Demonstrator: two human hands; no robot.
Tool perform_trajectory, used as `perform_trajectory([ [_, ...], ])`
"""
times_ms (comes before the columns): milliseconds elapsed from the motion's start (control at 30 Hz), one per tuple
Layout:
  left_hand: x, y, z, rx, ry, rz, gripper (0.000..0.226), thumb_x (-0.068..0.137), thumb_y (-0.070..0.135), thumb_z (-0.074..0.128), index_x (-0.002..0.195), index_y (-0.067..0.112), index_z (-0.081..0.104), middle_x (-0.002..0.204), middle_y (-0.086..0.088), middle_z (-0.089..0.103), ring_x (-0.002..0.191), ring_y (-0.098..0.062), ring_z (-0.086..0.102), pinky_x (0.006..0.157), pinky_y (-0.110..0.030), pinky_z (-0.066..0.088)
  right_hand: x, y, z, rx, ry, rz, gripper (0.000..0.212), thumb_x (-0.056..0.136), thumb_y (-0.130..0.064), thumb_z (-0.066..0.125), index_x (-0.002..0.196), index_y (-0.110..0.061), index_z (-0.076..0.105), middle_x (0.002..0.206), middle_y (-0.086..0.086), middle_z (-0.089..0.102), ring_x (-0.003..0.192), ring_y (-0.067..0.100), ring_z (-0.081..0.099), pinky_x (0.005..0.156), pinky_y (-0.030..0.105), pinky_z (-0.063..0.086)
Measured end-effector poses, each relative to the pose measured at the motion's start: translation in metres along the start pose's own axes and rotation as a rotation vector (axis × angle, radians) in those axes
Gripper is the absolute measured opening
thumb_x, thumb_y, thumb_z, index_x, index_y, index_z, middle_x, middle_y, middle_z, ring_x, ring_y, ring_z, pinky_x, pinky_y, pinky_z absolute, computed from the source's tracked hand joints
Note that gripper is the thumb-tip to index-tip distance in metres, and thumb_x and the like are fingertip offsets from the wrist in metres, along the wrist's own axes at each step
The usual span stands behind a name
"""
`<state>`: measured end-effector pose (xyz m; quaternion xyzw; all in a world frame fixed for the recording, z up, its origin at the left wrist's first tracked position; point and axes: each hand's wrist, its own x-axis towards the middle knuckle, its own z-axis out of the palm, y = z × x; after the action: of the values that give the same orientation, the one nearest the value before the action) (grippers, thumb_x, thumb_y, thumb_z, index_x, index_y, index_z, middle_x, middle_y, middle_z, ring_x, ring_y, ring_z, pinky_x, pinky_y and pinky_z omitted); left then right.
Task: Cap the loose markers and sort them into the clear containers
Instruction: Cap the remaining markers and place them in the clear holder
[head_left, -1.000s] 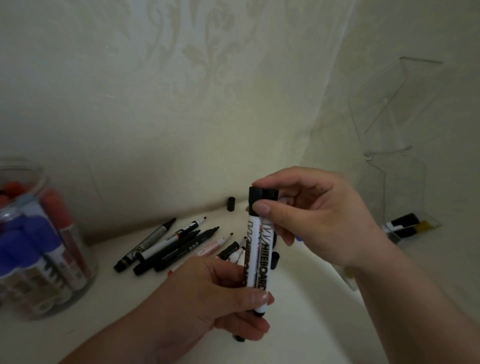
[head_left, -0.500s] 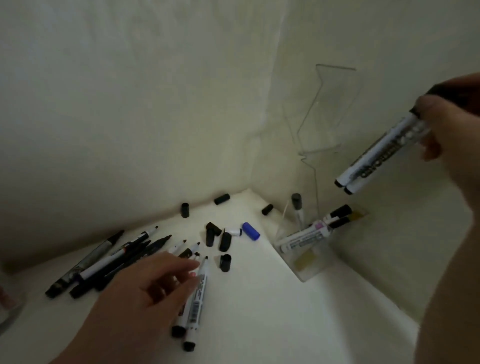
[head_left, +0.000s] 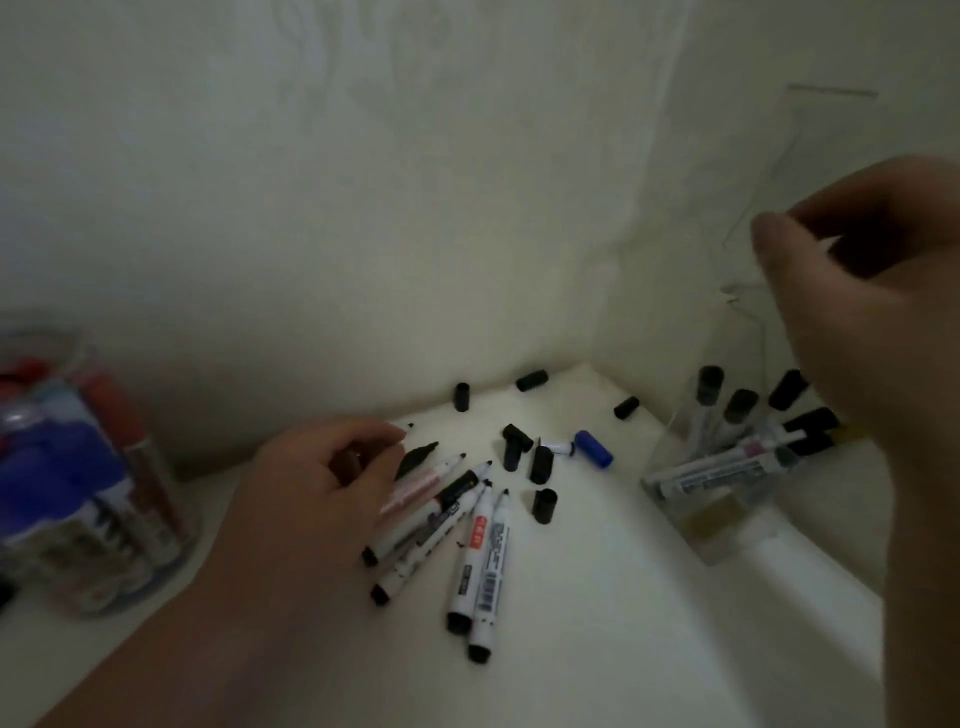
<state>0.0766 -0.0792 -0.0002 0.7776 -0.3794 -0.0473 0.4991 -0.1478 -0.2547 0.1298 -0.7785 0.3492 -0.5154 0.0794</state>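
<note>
Several uncapped whiteboard markers lie in a loose pile on the white surface. My left hand rests over the pile's left side, with bent fingers touching the markers and none lifted. Several black caps and one blue cap are scattered behind the pile. A clear square container at the right holds several capped black markers. My right hand hovers above it, fingers loosely curled and empty.
A round clear jar with red and blue markers stands at the left edge. Two cream walls meet in a corner just behind the caps. A tall clear acrylic stand rises behind the square container.
My right hand carried the capped markers to the square container and let them go; it is now empty. My left hand has settled onto the loose pile. The view swung back left.
</note>
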Motion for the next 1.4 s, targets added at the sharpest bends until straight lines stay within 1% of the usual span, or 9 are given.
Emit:
perform_trajectory([
  [100,0.008,-0.007,-0.010,0.144,-0.089,0.055,0.024,0.084,0.022,0.077,0.074,0.042,0.069,0.076,0.039,0.061,0.070,0.011,0.058,0.058,-0.008,0.039,-0.025,-0.030,0.029,0.103,-0.482,-0.129,0.013,0.085,-0.035,0.072,0.076,-0.028,0.068,0.065,-0.017,0.063,0.060,0.009,0.059,0.050,0.016,0.045],
  [233,0.008,-0.008,-0.012,0.222,-0.219,0.110,0.020,0.083,0.024,0.079,0.072,0.037,0.068,0.071,0.032,0.062,0.068,0.011,0.057,0.059,-0.007,0.040,-0.049,-0.033,0.069,-0.229,-1.138,-0.135,0.015,0.086,-0.044,0.068,0.083,-0.030,0.070,0.067,-0.015,0.062,0.061,-0.002,0.058,0.052,0.012,0.041],
  [500,-0.005,0.003,-0.006,0.336,-0.460,0.142,0.014,0.083,0.046,0.073,0.080,0.047,0.059,0.076,0.024,0.063,0.082,0.011,0.056,0.061,-0.009,0.039,-0.082,-0.026,0.098,-0.094,-1.538,0.156,0.007,0.095,-0.031,0.064,0.095,-0.023,0.065,0.076,0.008,0.075,0.060,0.020,0.072,0.053,0.024,0.057],
  [600,-0.016,0.010,0.008,0.372,-0.581,0.151,0.015,0.083,0.051,0.072,0.089,0.043,0.060,0.080,0.024,0.063,0.081,0.012,0.056,0.062,-0.007,0.039,-0.083,-0.023,0.102,-0.047,-1.563,0.225,0.010,0.093,-0.028,0.068,0.094,-0.018,0.068,0.075,0.012,0.075,0.065,0.024,0.074,0.057,0.028,0.060],
  [867,-0.019,0.013,0.006,0.400,-0.517,0.102,0.015,0.088,0.050,0.067,0.086,0.039,0.056,0.081,0.020,0.062,0.074,0.007,0.056,0.057,-0.008,0.036,-0.076,-0.025,0.095,0.151,-1.395,0.372,0.007,0.089,-0.011,0.071,0.092,-0.014,0.066,0.070,0.013,0.073,0.059,0.024,0.072,0.059,0.037,0.062],
  [967,-0.018,0.015,0.003,-0.021,-0.382,-0.013,0.004,0.091,0.035,0.069,0.087,0.034,0.069,0.068,0.012,0.064,0.059,0.000,0.061,0.053,-0.010,0.042,-0.069,-0.032,0.086,0.394,-1.224,0.357,0.011,0.085,-0.006,0.074,0.093,-0.012,0.069,0.070,0.016,0.068,0.056,0.022,0.066,0.050,0.034,0.057],
  [1100,-0.015,0.021,-0.001,-0.725,-0.577,-0.276,0.014,0.087,0.017,0.072,0.099,0.011,0.078,0.086,-0.022,0.072,0.070,-0.037,0.068,0.063,-0.043,0.059,-0.074,-0.038,0.084,0.504,-1.075,0.251,0.043,0.083,-0.007,0.075,0.112,-0.036,0.063,0.070,0.013,0.063,0.053,0.020,0.059,0.048,0.034,0.055],
  [1233,-0.014,0.021,0.000,-0.886,-0.587,-0.344,0.024,0.076,0.014,0.076,0.100,0.007,0.078,0.095,-0.024,0.073,0.075,-0.034,0.070,0.064,-0.044,0.063,-0.073,-0.038,0.083,0.531,-0.967,0.144,0.090,0.079,-0.007,0.079,0.135,-0.063,0.037,0.069,0.008,0.064,0.052,0.019,0.058,0.046,0.036,0.056],
  [1400,-0.017,0.022,0.006,-0.937,-0.555,-0.303,0.038,0.071,-0.002,0.076,0.108,0.007,0.074,0.098,-0.019,0.074,0.078,-0.031,0.072,0.066,-0.041,0.061,-0.069,-0.034,0.082,0.600,-0.908,0.123,0.104,0.073,-0.012,0.087,0.141,-0.064,0.027,0.064,0.010,0.064,0.048,0.021,0.057,0.046,0.038,0.055],
])
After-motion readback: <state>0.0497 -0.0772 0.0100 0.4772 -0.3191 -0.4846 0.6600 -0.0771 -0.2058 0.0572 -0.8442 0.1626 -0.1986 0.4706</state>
